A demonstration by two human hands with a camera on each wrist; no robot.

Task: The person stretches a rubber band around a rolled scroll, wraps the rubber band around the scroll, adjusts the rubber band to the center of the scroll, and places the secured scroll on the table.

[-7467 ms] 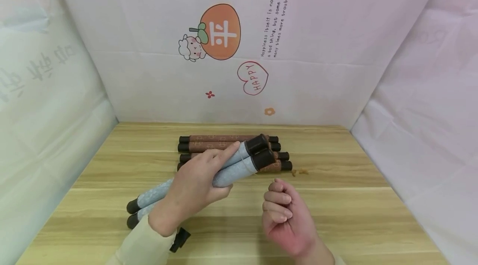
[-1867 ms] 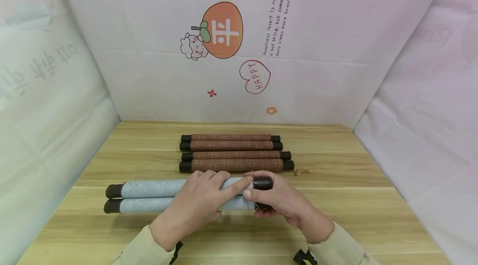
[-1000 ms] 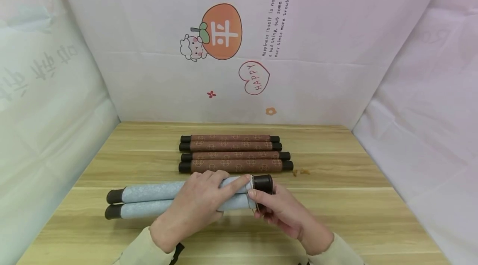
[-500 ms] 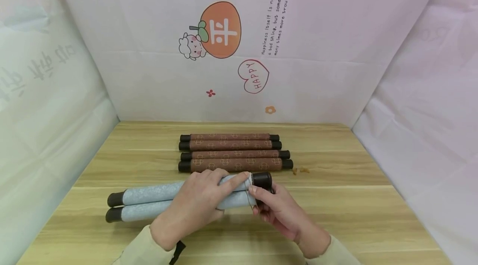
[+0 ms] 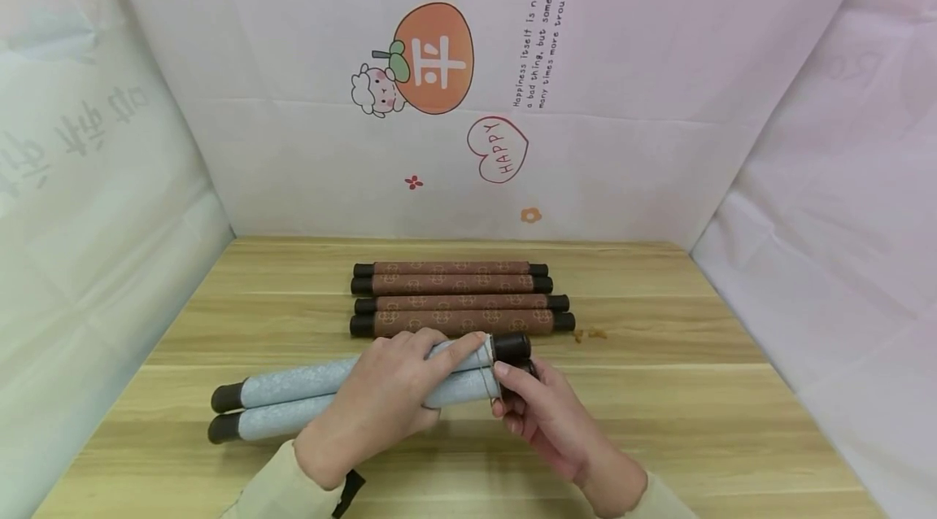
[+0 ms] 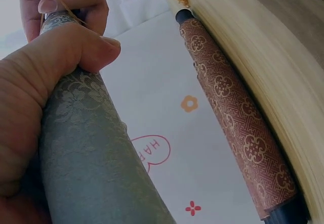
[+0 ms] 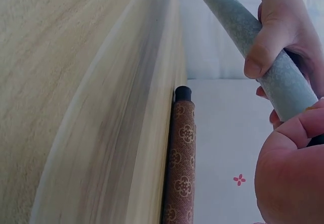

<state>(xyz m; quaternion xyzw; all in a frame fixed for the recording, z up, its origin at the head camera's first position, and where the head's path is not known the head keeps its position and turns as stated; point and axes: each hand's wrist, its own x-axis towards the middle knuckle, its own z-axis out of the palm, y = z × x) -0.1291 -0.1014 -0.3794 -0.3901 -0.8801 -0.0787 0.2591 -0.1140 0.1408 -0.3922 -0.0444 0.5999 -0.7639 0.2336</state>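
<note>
Two light blue scrolls (image 5: 296,382) with black end knobs lie side by side, held slightly tilted over the table, right ends higher. My left hand (image 5: 384,397) grips both near the middle, its index finger stretched along the upper one toward the right end. A thin rubber band (image 5: 485,381) runs around the pair close to the right knobs. My right hand (image 5: 560,425) pinches this band between thumb and fingers beside the lower right knob. In the left wrist view, the band (image 6: 68,7) is stretched across the right fingers. The right hand partly covers the lower knob.
Behind the hands, several brown patterned scrolls (image 5: 461,324) with black knobs lie in parallel on the wooden table (image 5: 695,421). Small orange-brown bits (image 5: 589,334) sit to their right. White printed sheets (image 5: 622,161) stand at the back and both sides.
Earlier the left hand held the blue scrolls steeply tilted and the right hand was apart, loosely curled. The right hand then came to their right end. Lately the right ends rose and the left ends sank slightly.
</note>
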